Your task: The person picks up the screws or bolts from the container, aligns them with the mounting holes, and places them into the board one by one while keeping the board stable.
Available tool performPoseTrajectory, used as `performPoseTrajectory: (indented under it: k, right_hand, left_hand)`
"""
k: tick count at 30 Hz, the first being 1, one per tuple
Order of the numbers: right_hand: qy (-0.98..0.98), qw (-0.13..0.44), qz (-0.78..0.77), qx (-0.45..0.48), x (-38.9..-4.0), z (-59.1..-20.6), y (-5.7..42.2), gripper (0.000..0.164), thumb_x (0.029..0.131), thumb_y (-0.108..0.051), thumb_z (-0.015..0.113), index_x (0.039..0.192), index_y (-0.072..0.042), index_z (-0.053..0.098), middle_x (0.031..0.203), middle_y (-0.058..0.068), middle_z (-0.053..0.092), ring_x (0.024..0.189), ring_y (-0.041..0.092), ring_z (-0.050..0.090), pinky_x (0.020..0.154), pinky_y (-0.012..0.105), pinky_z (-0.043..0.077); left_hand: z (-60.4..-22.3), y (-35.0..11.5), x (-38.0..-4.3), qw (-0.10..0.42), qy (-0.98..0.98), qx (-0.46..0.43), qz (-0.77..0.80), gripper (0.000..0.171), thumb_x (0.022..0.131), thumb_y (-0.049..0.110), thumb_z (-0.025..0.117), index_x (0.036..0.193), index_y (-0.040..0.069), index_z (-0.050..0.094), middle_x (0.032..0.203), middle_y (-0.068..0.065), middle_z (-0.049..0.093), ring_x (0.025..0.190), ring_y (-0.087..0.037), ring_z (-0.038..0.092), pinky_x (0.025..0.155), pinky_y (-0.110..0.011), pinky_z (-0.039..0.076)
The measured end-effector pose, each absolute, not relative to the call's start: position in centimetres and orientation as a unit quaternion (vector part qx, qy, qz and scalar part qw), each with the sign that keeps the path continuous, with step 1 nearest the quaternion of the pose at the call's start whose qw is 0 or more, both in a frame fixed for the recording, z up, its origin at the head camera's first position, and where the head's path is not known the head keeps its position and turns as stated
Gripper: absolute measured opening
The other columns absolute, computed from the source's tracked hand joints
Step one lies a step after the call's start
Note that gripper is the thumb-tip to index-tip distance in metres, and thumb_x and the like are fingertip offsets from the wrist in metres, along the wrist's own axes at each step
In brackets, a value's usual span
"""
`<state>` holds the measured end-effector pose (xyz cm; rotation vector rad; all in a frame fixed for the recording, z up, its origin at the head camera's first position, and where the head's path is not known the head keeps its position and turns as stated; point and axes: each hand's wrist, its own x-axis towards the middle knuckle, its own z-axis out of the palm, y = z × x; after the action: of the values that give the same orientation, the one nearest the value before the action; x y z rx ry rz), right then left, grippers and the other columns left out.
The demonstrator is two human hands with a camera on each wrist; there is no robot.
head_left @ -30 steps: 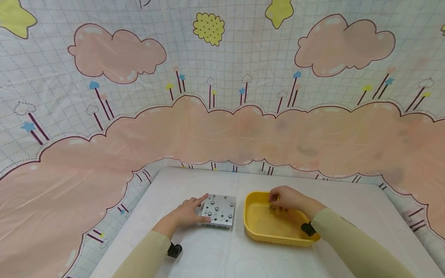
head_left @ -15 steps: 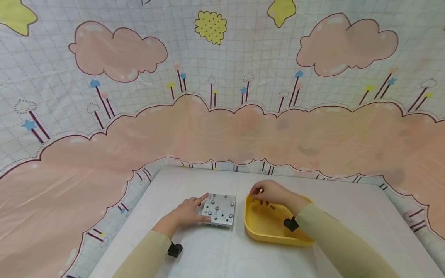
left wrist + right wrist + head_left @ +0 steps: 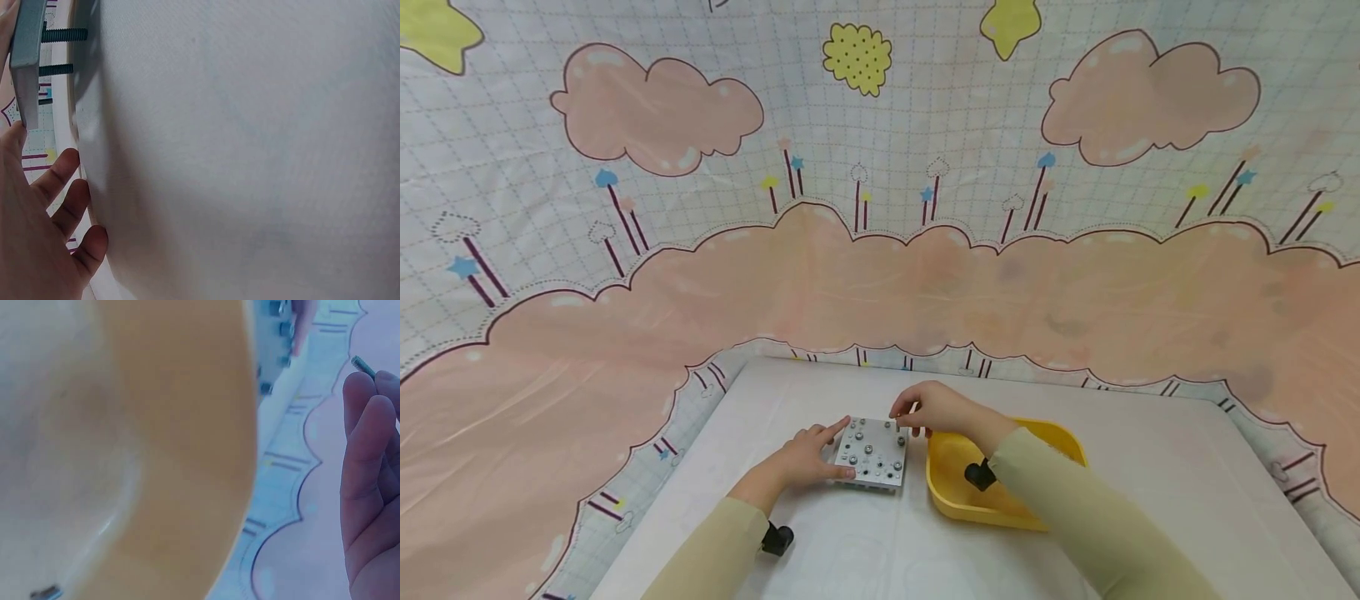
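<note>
A silver metal plate [image 3: 880, 462] with several socket-head screws and holes on top lies on the table. My left hand [image 3: 801, 461] holds its left side, index finger at the back corner and thumb at the front. Threaded screw ends [image 3: 64, 35] stick out beneath the plate in the left wrist view. My right hand [image 3: 934, 407] is at the plate's back right corner, pinching a small screw [image 3: 363, 365] between thumb and fingertip. The threaded end of that screw points away from the fingers in the right wrist view.
A yellow tray [image 3: 992, 515] stands right of the plate, partly under the right forearm. A loose screw [image 3: 47, 592] lies inside it. The white table [image 3: 820, 383] ends at a patterned cloth [image 3: 925, 292] behind.
My right hand has come up out of the yellow tray and moved left to the plate with the screw. The left hand and the plate have stayed in place.
</note>
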<state>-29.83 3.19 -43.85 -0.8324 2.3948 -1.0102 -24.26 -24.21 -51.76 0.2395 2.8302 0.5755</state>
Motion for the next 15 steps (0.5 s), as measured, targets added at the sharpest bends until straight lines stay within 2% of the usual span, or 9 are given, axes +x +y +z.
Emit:
performPoseTrajectory:
  k: [5,15]
  right_hand:
    - [0.85,0.219,-0.362,-0.314,-29.8,-43.7,0.7,0.015,0.095,-0.014,0.068,0.108,-0.009,0.074,0.092,0.002,0.069,0.077,0.031,0.067,0.063,0.029,0.057]
    - [0.852,0.229,-0.34,-0.326,-29.6,-43.8,-2.9,0.013,0.094,-0.012,0.069,0.105,-0.008,0.073,0.085,-0.002,0.065,0.068,0.018,0.064,0.061,0.028,0.056]
  left_hand:
    - [-51.9,-24.4,-24.4,0.125,0.969,0.081,0.195,0.101,0.073,0.069,0.074,0.157,0.036,0.027,0.14,-0.01,0.051,0.129,-0.038,0.045,0.1,-0.067,0.038]
    - [-51.8,-24.5,-24.4,0.125,0.966,0.095,0.206,0.099,0.074,0.069,0.073,0.157,0.034,0.029,0.138,-0.01,0.052,0.128,-0.037,0.046,0.099,-0.064,0.04]
